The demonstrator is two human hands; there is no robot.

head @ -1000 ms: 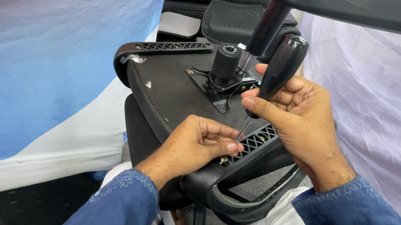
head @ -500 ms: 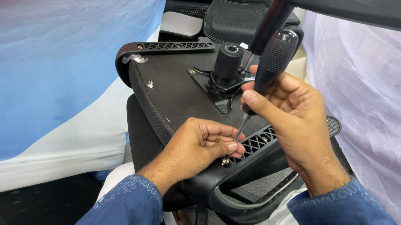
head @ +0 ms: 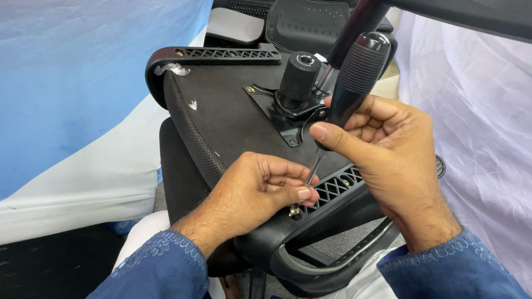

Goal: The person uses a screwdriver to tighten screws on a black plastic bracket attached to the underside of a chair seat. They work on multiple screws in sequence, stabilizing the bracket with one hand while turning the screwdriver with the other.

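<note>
The right hand [head: 390,156] is clenched around the ribbed black grip of a screwdriver [head: 352,79], its slim shaft running down to a small screw [head: 294,210] at the armrest bracket [head: 334,190] on the upturned chair seat [head: 230,113]. The left hand [head: 255,191] pinches the screw and shaft tip between its fingers [head: 301,191]. Judged: the screwdriver is light, rigid and grips securely at the ribbing; the screw is tiny, hard and easily dropped; the seat looks bulky and stiff.
</note>
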